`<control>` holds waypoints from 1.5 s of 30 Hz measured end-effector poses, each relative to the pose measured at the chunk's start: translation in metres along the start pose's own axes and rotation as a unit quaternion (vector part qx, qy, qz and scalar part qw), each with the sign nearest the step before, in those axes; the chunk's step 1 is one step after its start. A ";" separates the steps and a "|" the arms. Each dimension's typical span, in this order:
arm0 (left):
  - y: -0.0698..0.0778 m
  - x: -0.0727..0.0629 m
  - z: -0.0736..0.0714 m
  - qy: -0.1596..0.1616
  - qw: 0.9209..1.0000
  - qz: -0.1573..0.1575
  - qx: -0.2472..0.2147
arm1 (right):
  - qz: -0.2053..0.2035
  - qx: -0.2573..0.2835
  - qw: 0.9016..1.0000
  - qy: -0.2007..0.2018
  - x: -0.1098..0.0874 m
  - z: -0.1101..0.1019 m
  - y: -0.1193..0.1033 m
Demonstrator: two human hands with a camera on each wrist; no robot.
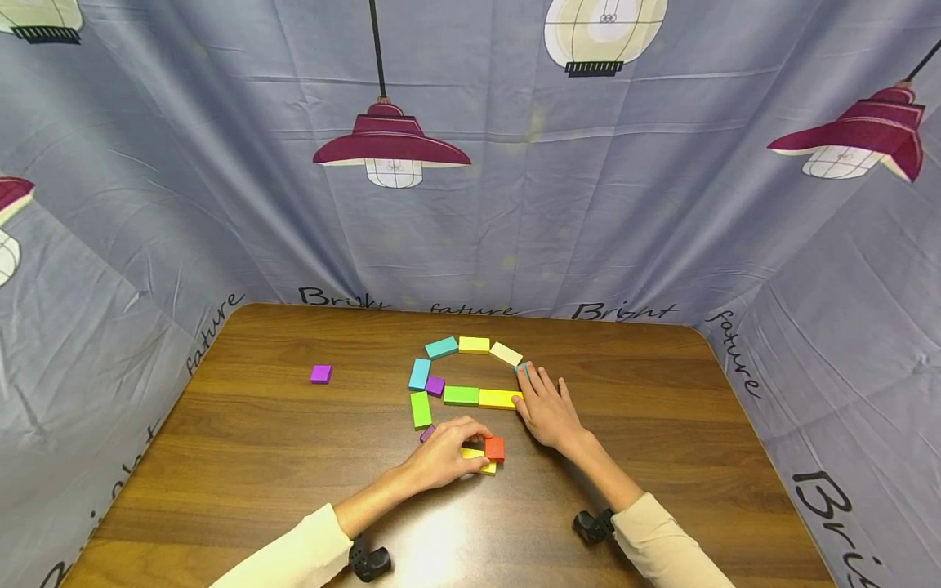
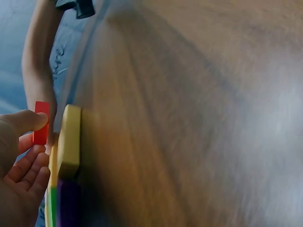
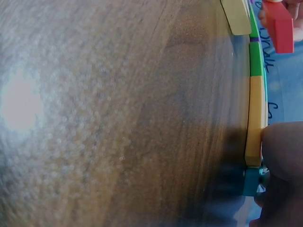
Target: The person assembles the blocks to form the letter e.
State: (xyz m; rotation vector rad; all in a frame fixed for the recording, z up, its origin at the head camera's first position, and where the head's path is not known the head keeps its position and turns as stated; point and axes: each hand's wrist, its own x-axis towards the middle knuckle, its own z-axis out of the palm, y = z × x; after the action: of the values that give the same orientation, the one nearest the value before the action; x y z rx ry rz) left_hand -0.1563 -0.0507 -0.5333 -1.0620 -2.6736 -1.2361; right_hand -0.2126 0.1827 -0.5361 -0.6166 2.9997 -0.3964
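Note:
My left hand (image 1: 444,454) pinches a red block (image 1: 495,449) between thumb and fingers. In the left wrist view the red block (image 2: 41,124) is raised off the table, near a yellow block (image 2: 71,142). My right hand (image 1: 547,413) lies with extended fingers over the right end of the curve. Its fingertips reach a blue block (image 1: 521,369), partly hidden, and its thumb is at a long yellow block (image 1: 497,398). Left of that block, a green block (image 1: 461,396) and a purple block (image 1: 435,386) continue the straight row.
Blue, yellow, cream and green blocks form an arc, including a cream block (image 1: 506,354) and a green block (image 1: 421,410). A lone purple block (image 1: 320,374) lies on the left of the wooden table (image 1: 647,392). Patterned cloth (image 1: 470,237) hangs around the table's back and sides.

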 end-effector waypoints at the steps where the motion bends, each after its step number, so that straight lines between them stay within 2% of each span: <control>1: 0.001 0.001 0.003 -0.006 1.000 -0.003 0.003 | 0.000 0.000 1.000 0.001 0.000 0.000 0.000; 7: 0.004 0.003 0.014 -0.022 0.999 0.006 0.026 | -0.001 -0.002 1.000 0.004 -0.001 0.000 0.000; 22: 0.005 0.003 0.022 -0.048 0.997 -0.001 0.052 | 0.002 0.001 1.000 0.008 0.000 0.002 0.000; 45: 0.003 0.003 0.028 -0.047 0.993 0.001 0.108 | -0.002 0.000 1.000 0.006 0.000 0.000 -0.001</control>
State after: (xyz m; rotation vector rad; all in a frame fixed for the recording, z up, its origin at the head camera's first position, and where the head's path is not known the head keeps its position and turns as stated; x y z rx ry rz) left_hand -0.1501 -0.0287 -0.5498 -1.1154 -2.7930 -0.8903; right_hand -0.2119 0.1822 -0.5360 -0.6224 3.0096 -0.4019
